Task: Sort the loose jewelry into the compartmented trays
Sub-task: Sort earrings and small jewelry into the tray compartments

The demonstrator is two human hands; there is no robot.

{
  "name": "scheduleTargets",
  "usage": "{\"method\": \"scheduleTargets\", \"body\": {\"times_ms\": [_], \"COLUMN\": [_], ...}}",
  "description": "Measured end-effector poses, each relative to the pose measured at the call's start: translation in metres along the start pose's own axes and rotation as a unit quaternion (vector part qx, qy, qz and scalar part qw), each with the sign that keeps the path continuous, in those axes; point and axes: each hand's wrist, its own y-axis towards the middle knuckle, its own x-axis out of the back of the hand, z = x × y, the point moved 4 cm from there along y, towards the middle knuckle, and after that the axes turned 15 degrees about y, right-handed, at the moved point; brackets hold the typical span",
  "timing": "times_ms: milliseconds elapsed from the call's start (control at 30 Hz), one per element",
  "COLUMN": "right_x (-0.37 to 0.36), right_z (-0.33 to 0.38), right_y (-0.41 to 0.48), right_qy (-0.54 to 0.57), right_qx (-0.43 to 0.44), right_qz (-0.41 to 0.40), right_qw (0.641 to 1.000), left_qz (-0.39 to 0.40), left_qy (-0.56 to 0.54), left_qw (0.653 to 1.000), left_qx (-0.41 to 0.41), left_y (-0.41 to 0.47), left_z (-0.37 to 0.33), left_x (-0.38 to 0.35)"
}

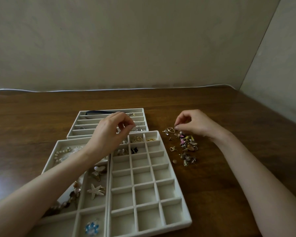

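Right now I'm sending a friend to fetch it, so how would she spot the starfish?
On the wooden table, take the near-left tray with large compartments. In its right column, the starfish lies between a pale heart piece beyond and a blue flower nearer. Only it has five pale pointed arms.

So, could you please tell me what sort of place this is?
Probably a room in a home: a dark brown wooden table stands against a plain beige wall, bearing cream fabric-lined compartmented trays and a loose pile of small metal jewelry.
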Motion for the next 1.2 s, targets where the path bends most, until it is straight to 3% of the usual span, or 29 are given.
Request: {"method": "scheduleTargets", "body": {"times_ms": [133,267,600,767,867,1033,1200], "right_x": [0.005,0.003,0.001,-0.013,-0.038,-0.064,-0.062], "right_z": [0.002,0.007,0.013,0.033,0.043,0.047,0.051], "right_y": [-0.003,-0.005,-0.008,-0.017,-0.021,-0.025,-0.026], "right_qy": [0.223,0.316,0.339,0.301,0.254,0.225,0.205], "right_qx": [-0.004,0.018,0.035,0.11,0.139,0.169,0.191], "right_qz": [-0.01,0.014,0.025,0.047,0.097,0.126,0.105], "right_qw": [0.975,0.949,0.94,0.946,0.952,0.951,0.954], "left_qz": [-0.002,0.002,0.016,0.055,0.122,0.218,0.22], "left_qy": [-0.007,-0.008,-0.006,-0.077,-0.178,-0.345,-0.321], "left_qw": [1.0,1.0,1.0,0.995,0.974,0.896,0.907], "left_qx": [-0.003,-0.003,0.0,0.043,0.073,0.173,0.161], "left_y": [0.0,0.0,-0.001,-0.001,-0.002,-0.007,-0.006], "left_z": [-0.002,-0.003,-0.004,-0.007,-0.013,-0.012,-0.009], "left_x": [0.001,0.001,0.002,-0.002,-0.01,-0.017,-0.017]}}
